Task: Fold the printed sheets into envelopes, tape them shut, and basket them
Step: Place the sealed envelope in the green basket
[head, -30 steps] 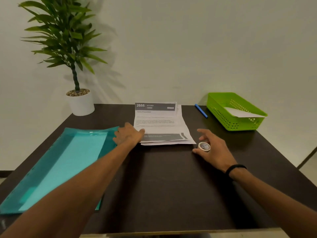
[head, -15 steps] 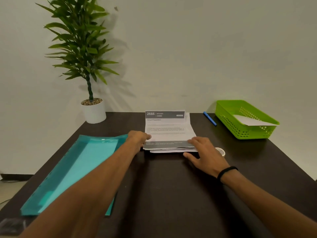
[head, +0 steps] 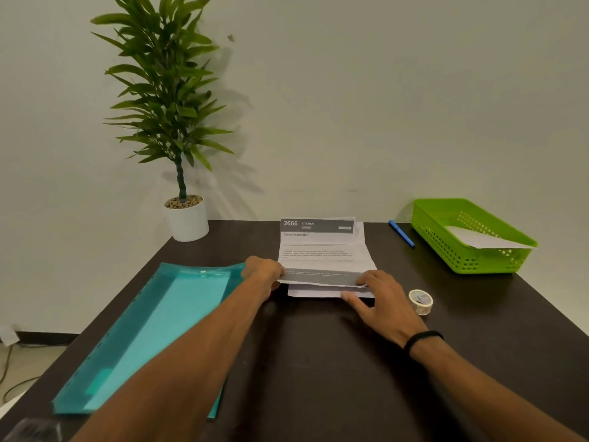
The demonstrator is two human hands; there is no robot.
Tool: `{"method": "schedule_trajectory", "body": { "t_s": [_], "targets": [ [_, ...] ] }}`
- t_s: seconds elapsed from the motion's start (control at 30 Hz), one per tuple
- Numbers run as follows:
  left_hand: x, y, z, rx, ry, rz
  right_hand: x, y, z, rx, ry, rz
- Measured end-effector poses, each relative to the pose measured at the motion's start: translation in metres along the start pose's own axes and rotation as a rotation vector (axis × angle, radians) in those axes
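Head view, dark desk (head: 318,378) against pale wall, potted plant (head: 178,129) at 11 o'clock, green basket (head: 459,250) at 2 o'clock, left hand (head: 263,271) pinching printed sheet (head: 318,250), right hand (head: 379,298) flat, fingers spread.

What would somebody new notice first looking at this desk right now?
Probably both hands at the middle of the dark table: the left hand and right hand hold the near edge of the printed sheets. Next, the teal folder lying at left and the green basket at far right.
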State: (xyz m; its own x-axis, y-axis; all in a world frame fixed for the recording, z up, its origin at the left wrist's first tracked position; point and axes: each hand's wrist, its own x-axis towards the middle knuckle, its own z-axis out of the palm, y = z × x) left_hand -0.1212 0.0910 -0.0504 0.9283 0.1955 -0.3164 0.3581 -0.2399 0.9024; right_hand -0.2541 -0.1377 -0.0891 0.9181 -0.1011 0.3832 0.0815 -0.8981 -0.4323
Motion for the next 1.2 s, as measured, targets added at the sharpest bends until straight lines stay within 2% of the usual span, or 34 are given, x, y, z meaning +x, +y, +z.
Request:
{"method": "schedule_trajectory", "body": {
  "t_s": [0.17,0.3,0.37,0.53,0.7,0.77,0.9,1.03,1.1,1.2],
  "targets": [
    [0.002,-0.003,-0.002,0.152,0.108,0.072,0.011,-0.005,-0.006,0.030,0.101,0.000],
    [0.001,-0.006,-0.004,0.147,0.108,0.204,0.013,-0.007,-0.010,0.038,0.124,0.009],
    [0.000,-0.006,-0.006,0.053,0.059,0.183,0.011,-0.008,-0.012,0.048,0.157,0.010],
    [-0.022,-0.002,-0.018,-0.202,-0.079,0.000,-0.006,-0.015,-0.024,0.075,0.215,0.008],
    [-0.067,-0.008,-0.040,-0.315,-0.198,-0.013,-0.040,-0.028,-0.049,0.180,0.229,-0.020],
    [-0.090,-0.015,-0.050,-0.359,-0.266,-0.031,-0.057,-0.031,-0.057,0.316,0.235,0.100],
    [-0.133,-0.037,-0.071,-0.461,-0.360,-0.146,-0.080,-0.034,-0.067,0.860,0.270,0.466],
    [-0.154,-0.066,-0.086,-0.474,-0.412,-0.209,-0.091,-0.022,-0.068,1.206,0.146,0.746],
    [-0.159,-0.080,-0.092,-0.401,-0.483,-0.171,-0.095,-0.018,-0.067,1.263,0.092,0.812],
    [-0.162,-0.090,-0.100,-0.245,-0.611,-0.124,-0.100,-0.016,-0.065,1.149,0.049,0.792]
  ]
}}
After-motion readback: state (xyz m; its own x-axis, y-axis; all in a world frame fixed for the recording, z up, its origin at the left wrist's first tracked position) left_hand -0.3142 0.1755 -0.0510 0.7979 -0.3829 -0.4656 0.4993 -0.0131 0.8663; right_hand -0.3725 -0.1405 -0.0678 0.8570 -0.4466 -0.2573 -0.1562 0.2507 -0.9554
